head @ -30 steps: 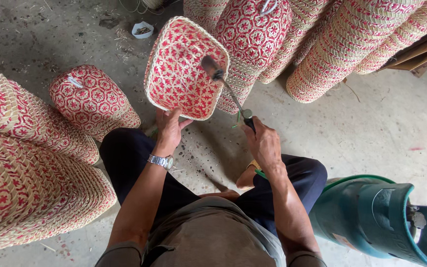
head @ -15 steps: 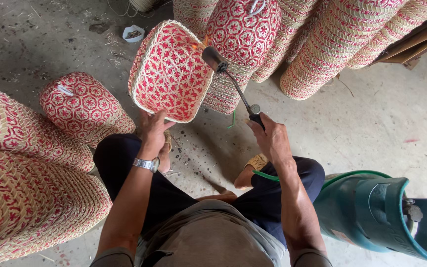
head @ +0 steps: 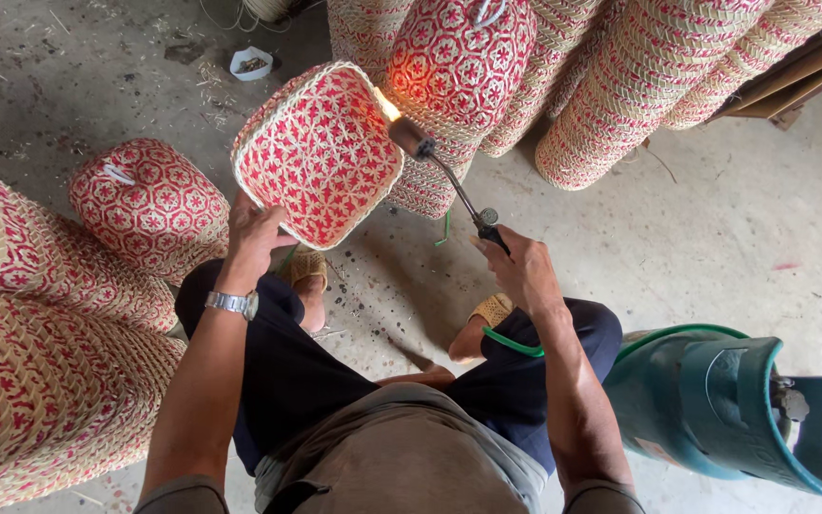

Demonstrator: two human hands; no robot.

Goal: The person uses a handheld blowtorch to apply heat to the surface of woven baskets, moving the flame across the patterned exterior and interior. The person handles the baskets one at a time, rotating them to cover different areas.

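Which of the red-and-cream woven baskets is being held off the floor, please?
The square basket gripped by the left hand, flame at its upper right edge; the others stand or lie stacked.

1. We find open concrete floor [head: 715, 238] to the right of our right hand [head: 525, 271], clear out to the right edge.
2. The green gas cylinder [head: 715, 409] blocks the lower right, just beside our right arm.
3. Stacked woven baskets [head: 40, 362] wall off the left; a small domed basket [head: 149, 205] stands near our left hand [head: 254, 233].
4. Leaning basket stacks [head: 620, 86] close off the top, just behind the held basket [head: 321, 152] and torch [head: 444, 181].
5. The bare floor at top left holds only a small white dish [head: 251, 63].
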